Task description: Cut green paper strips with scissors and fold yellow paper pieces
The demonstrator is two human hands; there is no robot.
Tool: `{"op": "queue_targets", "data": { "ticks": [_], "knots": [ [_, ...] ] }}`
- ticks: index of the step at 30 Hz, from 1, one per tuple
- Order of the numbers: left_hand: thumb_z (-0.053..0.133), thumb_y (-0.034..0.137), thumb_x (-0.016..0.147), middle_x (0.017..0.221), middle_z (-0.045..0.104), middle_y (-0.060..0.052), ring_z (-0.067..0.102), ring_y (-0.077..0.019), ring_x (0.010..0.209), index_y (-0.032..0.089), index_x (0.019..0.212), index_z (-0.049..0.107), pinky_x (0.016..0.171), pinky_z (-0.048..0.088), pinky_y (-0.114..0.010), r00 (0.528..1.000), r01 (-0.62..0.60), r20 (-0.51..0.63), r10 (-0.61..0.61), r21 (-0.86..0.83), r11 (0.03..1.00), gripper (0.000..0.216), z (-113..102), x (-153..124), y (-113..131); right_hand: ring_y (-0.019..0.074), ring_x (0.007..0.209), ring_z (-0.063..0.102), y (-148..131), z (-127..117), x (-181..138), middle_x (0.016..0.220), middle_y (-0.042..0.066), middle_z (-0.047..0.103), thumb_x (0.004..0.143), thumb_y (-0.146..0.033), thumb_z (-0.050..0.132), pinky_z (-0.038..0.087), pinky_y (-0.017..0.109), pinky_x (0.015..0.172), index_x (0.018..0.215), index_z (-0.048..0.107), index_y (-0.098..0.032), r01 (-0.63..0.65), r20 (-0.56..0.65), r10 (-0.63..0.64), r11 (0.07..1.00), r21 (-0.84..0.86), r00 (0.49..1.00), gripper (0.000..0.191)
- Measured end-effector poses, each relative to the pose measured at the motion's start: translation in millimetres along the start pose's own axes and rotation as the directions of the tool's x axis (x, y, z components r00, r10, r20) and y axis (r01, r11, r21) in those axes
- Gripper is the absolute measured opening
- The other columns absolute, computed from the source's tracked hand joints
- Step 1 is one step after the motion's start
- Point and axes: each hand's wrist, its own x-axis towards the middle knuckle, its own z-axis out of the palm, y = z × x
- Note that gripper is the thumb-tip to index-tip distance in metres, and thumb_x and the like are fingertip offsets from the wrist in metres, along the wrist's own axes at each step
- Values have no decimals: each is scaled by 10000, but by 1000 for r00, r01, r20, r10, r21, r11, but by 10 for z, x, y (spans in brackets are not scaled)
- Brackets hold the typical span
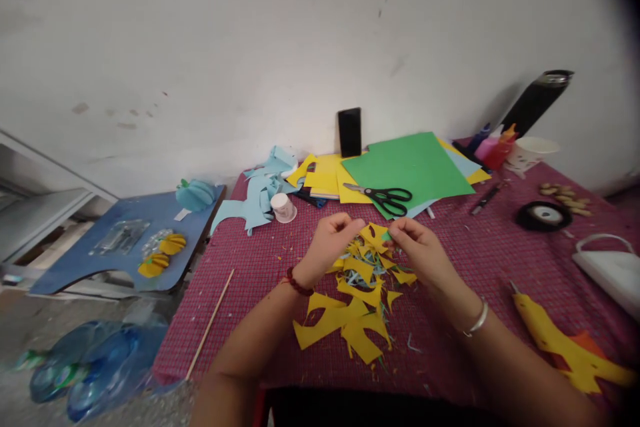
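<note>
My left hand [330, 240] and my right hand [417, 250] meet over the middle of a table with a red checked cloth [240, 280]. Both hands pinch a small yellow paper piece [374, 233] between fingertips; a bit of green shows at my right fingertips. Below the hands lies a heap of yellow paper offcuts [350, 320] mixed with thin blue-green strips. Black-handled scissors [387, 197] rest on a green paper sheet [410, 163] just behind the hands.
Yellow sheets [325, 180], light blue paper scraps [260, 197], a small cup [283, 207], a black phone [349, 131], a tape roll [543, 215], a glue gun [537, 320] and a thin wooden stick [210, 323] lie around. A blue side table [100, 260] holds paper pumpkins. Water bottles [95, 363] lie on the floor.
</note>
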Motion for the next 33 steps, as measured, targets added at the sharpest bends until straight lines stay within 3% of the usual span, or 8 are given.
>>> {"op": "queue_targets", "data": {
  "ticks": [4, 10, 16, 20, 23, 26, 30, 33],
  "knots": [
    [521, 463, 850, 595, 382, 41, 419, -100, 563, 197, 576, 402, 618, 424, -264, 999, 30, -28, -38, -254, 967, 400, -119, 98, -18, 110, 509, 531, 74, -21, 48, 542, -38, 585, 790, -422, 659, 413, 225, 532, 767, 567, -198, -68, -20, 69, 996, 52, 997, 244],
    [551, 399, 842, 600, 305, 56, 384, -80, 544, 193, 587, 354, 578, 419, -218, 994, 112, 35, -107, -404, 908, 383, -195, 195, -54, 88, 446, 495, 81, 54, 87, 538, -59, 539, 728, -407, 681, 377, 210, 460, 720, 532, -199, -115, 15, 114, 988, 103, 993, 256],
    [653, 308, 787, 550, 436, 55, 306, -53, 451, 165, 611, 516, 422, 244, -175, 980, 192, 89, -180, -163, 968, 265, -122, 150, -165, 76, 482, 495, 14, 80, 58, 639, -44, 559, 705, -328, 694, 401, 221, 487, 742, 581, -181, -55, 33, 52, 994, 92, 998, 189],
    [725, 198, 714, 635, 593, 14, 469, -81, 570, 144, 692, 666, 538, 348, -185, 970, 184, 144, -193, 75, 980, 83, -22, 78, -240, 93, 569, 503, 9, 109, 35, 681, -35, 572, 693, -277, 704, 413, 233, 550, 756, 589, -187, 7, 36, -10, 997, 80, 999, 159],
    [728, 170, 678, 663, 617, 1, 511, -112, 635, 145, 669, 681, 609, 379, -216, 967, 160, 168, -189, 176, 971, 54, 32, 61, -302, 106, 625, 514, 28, 124, 29, 696, -29, 583, 684, -257, 717, 412, 238, 589, 756, 598, -190, 43, 39, -45, 997, 68, 998, 154],
    [699, 176, 685, 617, 575, 16, 479, -108, 601, 150, 615, 643, 592, 364, -223, 971, 143, 161, -179, 213, 967, 93, 53, 56, -345, 100, 597, 506, 39, 126, 15, 700, -32, 577, 696, -282, 728, 408, 234, 572, 784, 600, -192, 47, 56, -52, 995, 90, 997, 179],
    [652, 208, 710, 608, 553, 27, 466, -100, 579, 163, 632, 601, 583, 366, -220, 980, 132, 121, -157, 195, 972, 104, 60, 41, -346, 94, 521, 505, 27, 120, -11, 688, -32, 570, 821, -469, 620, 398, 230, 511, 890, 593, -200, -67, 67, 52, 965, 252, 996, 279],
    [635, 221, 711, 574, 511, 45, 422, -84, 528, 171, 633, 578, 545, 346, -210, 986, 127, 87, -145, 183, 975, 110, 65, 36, -333, 95, 528, 514, 17, 129, -23, 682, -26, 573, 831, -527, 594, 394, 229, 516, 873, 596, -191, -50, 73, 31, 961, 272, 997, 339]
  ]
}}
